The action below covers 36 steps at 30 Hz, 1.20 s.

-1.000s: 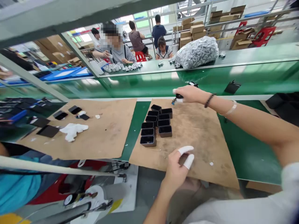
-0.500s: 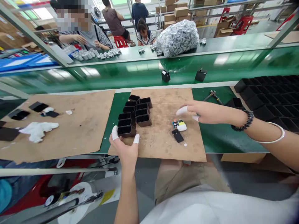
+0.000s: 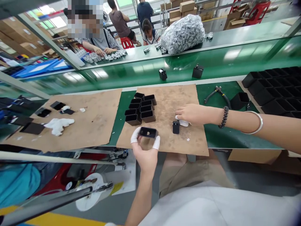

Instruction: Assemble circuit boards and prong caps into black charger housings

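Note:
My left hand [image 3: 144, 153], with white finger cots on thumb and finger, grips a black plastic case [image 3: 147, 132] by its two ends, raised off the cardboard near its front edge. My right hand [image 3: 190, 114] is down over a small circuit board with a white lump [image 3: 183, 123] on it; its fingers are closed around the board and hide most of it. Just left of the white lump lies a small black cover [image 3: 176, 127]. Several open black cases [image 3: 147, 116] stand in two rows on the cardboard sheet [image 3: 164, 141], beyond my left hand.
Pliers [image 3: 217, 91] and a single black case [image 3: 240, 100] lie to the right, beside rows of black cases [image 3: 277, 91]. Two black adapters [image 3: 198, 71] sit on the green ledge. On the left cardboard [image 3: 94, 125] is a white cloth-like piece [image 3: 58, 125]. A co-worker [image 3: 98, 40] sits opposite.
My left hand has drawn the nearest case out of the row and brought it right and toward me. My right hand has come down from above onto the circuit board.

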{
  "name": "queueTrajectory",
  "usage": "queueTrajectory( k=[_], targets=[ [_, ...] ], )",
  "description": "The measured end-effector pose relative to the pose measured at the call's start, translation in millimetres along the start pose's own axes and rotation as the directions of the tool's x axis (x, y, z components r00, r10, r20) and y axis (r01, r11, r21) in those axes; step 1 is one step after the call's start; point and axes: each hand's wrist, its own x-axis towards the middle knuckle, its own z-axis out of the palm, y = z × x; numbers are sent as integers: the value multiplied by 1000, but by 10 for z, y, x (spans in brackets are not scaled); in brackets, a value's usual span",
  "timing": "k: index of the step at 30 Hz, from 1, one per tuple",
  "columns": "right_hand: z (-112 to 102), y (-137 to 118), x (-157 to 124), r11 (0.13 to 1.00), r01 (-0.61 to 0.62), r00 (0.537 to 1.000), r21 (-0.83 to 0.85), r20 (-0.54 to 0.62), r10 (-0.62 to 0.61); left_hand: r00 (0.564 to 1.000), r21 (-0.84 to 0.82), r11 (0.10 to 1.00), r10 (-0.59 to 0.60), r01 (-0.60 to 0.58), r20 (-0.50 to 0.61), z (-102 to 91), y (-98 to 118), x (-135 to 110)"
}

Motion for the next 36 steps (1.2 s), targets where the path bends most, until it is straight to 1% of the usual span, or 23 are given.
queueTrajectory(
  k=[2,3,4,5,6,7,8,9,10,11,12,13,15,16,18,21,23,25,27,30,32,36],
  targets=[
    [17,62,-24,990,-64,998,130,-5,65,995,-54,999,0,5,96,70,84,-84],
    [33,104,-53,963,-112,993,246,-12,119,990,-76,997,5,6,141,98,118,-112],
    [56,146,-95,906,-156,984,394,-18,177,984,-90,996,11,5,180,121,147,-132],
    [86,184,-147,809,-181,972,560,-23,233,977,-99,995,18,3,212,139,172,-145],
    [123,209,-209,674,-180,959,717,-25,283,970,-107,994,25,1,244,154,195,-154],
    [166,216,-276,515,-155,946,843,-24,325,962,-117,993,36,-4,271,166,213,-157],
    [214,203,-345,354,-115,932,928,-23,362,954,-130,991,48,-10,296,179,227,-156],
    [267,169,-412,213,-67,917,975,-24,398,945,-146,989,59,-12,321,192,235,-151],
    [320,114,-474,102,-16,902,995,-30,431,934,-165,986,64,-5,352,207,237,-141],
    [372,44,-530,21,32,886,999,-38,462,917,-186,982,60,16,395,224,234,-129],
    [420,-38,-578,-33,79,868,996,-52,493,893,-206,977,46,52,447,244,227,-116],
    [460,-125,-619,-59,123,849,991,-75,523,864,-219,971,29,95,502,265,218,-104],
    [511,-298,-681,-49,193,811,980,-132,569,804,-229,960,6,162,594,310,209,-87],
    [520,-377,-704,-35,223,793,974,-160,588,783,-231,957,6,176,622,332,214,-86],
    [508,-511,-736,-21,285,751,958,-209,626,763,-229,958,18,171,646,372,248,-95],
    [441,-655,-743,-9,384,669,923,-271,692,742,-238,960,52,147,668,419,338,-121],
    [388,-716,-724,18,421,635,907,-309,709,737,-258,959,91,115,669,438,399,-130],
    [345,-750,-702,33,446,629,895,-339,700,743,-274,959,134,69,656,445,447,-126],
    [321,-765,-691,46,466,635,884,-370,678,747,-282,959,177,16,641,447,482,-111],
    [320,-771,-703,76,479,626,875,-401,669,738,-306,950,248,-60,627,454,515,-89],
    [330,-772,-720,83,501,610,862,-419,672,731,-337,935,303,-105,611,468,524,-82],
    [342,-768,-753,78,572,595,816,-478,646,719,-388,910,369,-149,589,497,518,-88]
  ],
)
